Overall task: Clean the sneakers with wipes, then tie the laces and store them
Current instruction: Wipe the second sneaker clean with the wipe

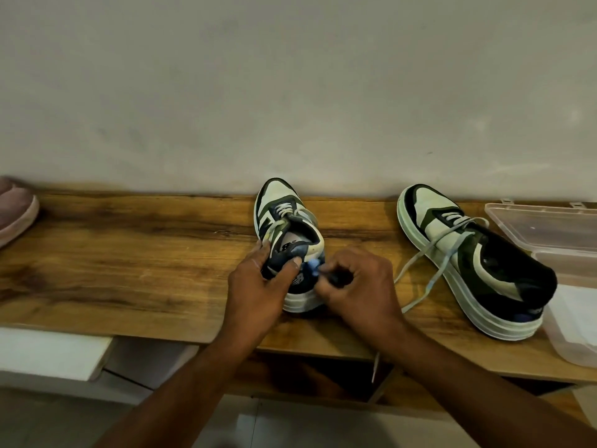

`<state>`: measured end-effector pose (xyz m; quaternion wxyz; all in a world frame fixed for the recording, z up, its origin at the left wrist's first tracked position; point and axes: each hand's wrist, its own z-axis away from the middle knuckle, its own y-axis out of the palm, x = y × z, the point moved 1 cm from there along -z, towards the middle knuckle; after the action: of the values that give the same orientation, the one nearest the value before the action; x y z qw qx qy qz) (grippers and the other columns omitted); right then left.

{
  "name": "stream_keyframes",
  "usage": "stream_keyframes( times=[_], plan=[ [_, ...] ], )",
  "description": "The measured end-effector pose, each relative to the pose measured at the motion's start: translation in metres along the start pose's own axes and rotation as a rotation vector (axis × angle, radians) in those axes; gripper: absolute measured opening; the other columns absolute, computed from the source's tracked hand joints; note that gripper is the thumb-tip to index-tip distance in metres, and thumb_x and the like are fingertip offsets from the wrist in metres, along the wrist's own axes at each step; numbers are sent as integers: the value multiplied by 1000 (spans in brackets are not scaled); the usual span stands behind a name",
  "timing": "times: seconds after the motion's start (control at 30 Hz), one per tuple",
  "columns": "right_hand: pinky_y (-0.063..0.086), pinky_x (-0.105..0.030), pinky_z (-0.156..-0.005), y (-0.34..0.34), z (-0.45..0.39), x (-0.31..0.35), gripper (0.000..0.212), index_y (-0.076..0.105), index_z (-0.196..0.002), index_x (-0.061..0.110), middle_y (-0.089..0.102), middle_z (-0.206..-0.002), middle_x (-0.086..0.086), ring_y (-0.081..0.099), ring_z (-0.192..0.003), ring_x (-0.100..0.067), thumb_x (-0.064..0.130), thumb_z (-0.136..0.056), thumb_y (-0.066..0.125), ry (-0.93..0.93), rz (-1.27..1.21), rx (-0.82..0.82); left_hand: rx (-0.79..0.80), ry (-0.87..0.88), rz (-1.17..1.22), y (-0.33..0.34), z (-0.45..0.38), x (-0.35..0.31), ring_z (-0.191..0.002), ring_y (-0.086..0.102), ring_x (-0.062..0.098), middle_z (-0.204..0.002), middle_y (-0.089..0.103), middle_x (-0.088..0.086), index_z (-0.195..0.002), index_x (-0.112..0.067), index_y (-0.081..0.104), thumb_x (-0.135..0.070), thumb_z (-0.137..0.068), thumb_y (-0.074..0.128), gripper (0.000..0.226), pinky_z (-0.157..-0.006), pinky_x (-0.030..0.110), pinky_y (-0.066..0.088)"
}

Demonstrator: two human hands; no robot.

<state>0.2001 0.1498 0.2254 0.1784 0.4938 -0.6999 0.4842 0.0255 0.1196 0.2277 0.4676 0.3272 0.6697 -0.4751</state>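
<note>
A white, green and navy sneaker [284,218] stands in the middle of the wooden shelf [129,253], toe toward the wall. My left hand [258,286] grips its heel collar, thumb over the back edge. My right hand [358,282] is closed on a small bluish wipe [314,265] pressed against the heel. The matching second sneaker [475,263] lies to the right with its pale laces [423,270] untied and trailing over the shelf's front edge.
A clear plastic box [562,247] with its lid open sits at the far right, touching the second sneaker's heel. A pink shoe [14,208] shows at the left edge. The wall rises directly behind the shelf. White furniture [48,354] sits below left.
</note>
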Motion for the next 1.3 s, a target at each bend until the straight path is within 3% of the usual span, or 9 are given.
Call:
stream_keyframes(
  times=[0.17,0.27,0.4,0.53,0.7,0.8,0.93,1.07,1.3],
  plan=[
    [61,-29,-70,0,-11,-14,18,78,-85,21,71,-82,14,68,-74,-3,7,-76,82,191,-37,-105,0,9,-16,1,1,-5,-106,65,-7,-110,67,-25,-100,-59,57,-25,-94,75,39,-89,18,56],
    [58,-26,-68,5,-1,2,16,76,-85,16,70,-85,10,66,-77,-4,5,-75,81,11,-4,-96,-2,10,-28,1,2,-5,-101,63,-11,-106,63,-28,-98,-60,53,-25,-95,73,40,-84,11,54],
    [55,-23,-70,14,8,18,15,75,-88,11,69,-91,2,63,-81,-6,1,-77,79,-208,10,44,-15,24,-34,1,1,-4,-108,65,2,-116,68,-14,-108,-54,56,-29,-94,73,33,-92,22,54],
    [57,-24,-69,7,-4,6,16,76,-88,15,71,-88,8,67,-78,-5,4,-77,80,-54,-25,-142,25,9,-40,2,-1,-2,-120,63,7,-132,66,-7,-133,-29,66,-36,-94,73,40,-95,24,56],
    [58,-24,-65,6,-11,2,15,76,-86,16,71,-83,10,68,-73,-6,4,-78,80,119,-80,-319,45,42,-71,5,-2,0,-113,63,-1,-127,66,-12,-128,-30,67,-35,-95,71,34,-89,15,55],
    [58,-24,-70,8,-8,10,16,76,-90,13,72,-89,6,68,-80,-6,2,-79,80,-15,-59,-254,59,56,-98,4,-1,2,-118,63,4,-131,65,-10,-138,-29,62,-45,-95,67,46,-97,29,57],
    [59,-26,-75,10,-6,19,18,76,-93,8,72,-96,0,68,-87,-7,-1,-78,81,-197,-26,-124,77,54,-99,1,-1,1,-112,65,4,-125,67,-10,-132,-30,66,-35,-96,66,37,-95,35,59],
    [60,-27,-70,2,-13,9,17,75,-93,13,70,-92,6,68,-83,-6,3,-80,79,-56,-32,-200,127,52,-92,1,-1,-1,-114,65,3,-126,66,-9,-133,-28,65,-30,-92,71,41,-98,34,58],
    [58,-24,-64,-4,-17,5,14,75,-87,16,71,-84,9,68,-73,-6,5,-80,78,151,-88,-397,106,86,-81,7,1,-3,-122,59,2,-131,60,-14,-132,-33,62,-46,-79,65,54,-104,36,54]
  ],
)
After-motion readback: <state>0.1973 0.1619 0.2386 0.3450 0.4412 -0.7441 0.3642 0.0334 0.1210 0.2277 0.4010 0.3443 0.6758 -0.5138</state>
